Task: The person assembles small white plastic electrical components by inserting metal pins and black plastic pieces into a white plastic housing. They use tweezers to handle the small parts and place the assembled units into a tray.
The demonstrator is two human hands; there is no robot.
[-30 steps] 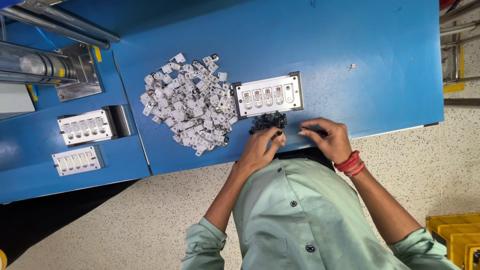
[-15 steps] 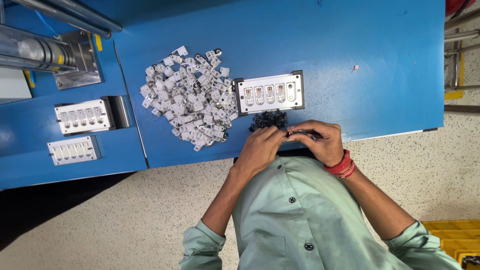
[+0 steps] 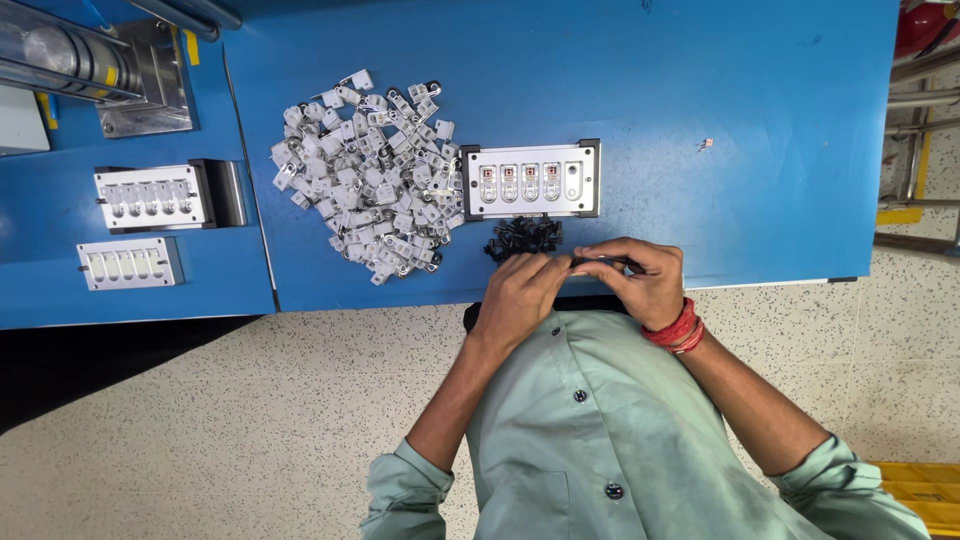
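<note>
My left hand (image 3: pixel 522 292) and my right hand (image 3: pixel 642 283), which has red thread bands at the wrist, meet at the near edge of the blue table (image 3: pixel 700 80). Together they pinch a small black part (image 3: pixel 592 262) between the fingertips. Just beyond my left hand lies a small heap of black parts (image 3: pixel 522 238). Behind that heap sits a white fixture plate (image 3: pixel 530 180) with a row of slots, several holding pieces. A large pile of white and metal clips (image 3: pixel 365 180) lies to the left of the plate.
On a lower blue bench to the left are two more white slotted fixtures (image 3: pixel 150 195) (image 3: pixel 130 263) and a metal press unit (image 3: pixel 90 60). A yellow crate (image 3: pixel 915 495) stands on the speckled floor at the bottom right. A metal rack (image 3: pixel 920 150) borders the table's right side.
My hands have drawn closer together over the table's near edge and now both pinch the small black part. The piles and the fixture plate have not moved.
</note>
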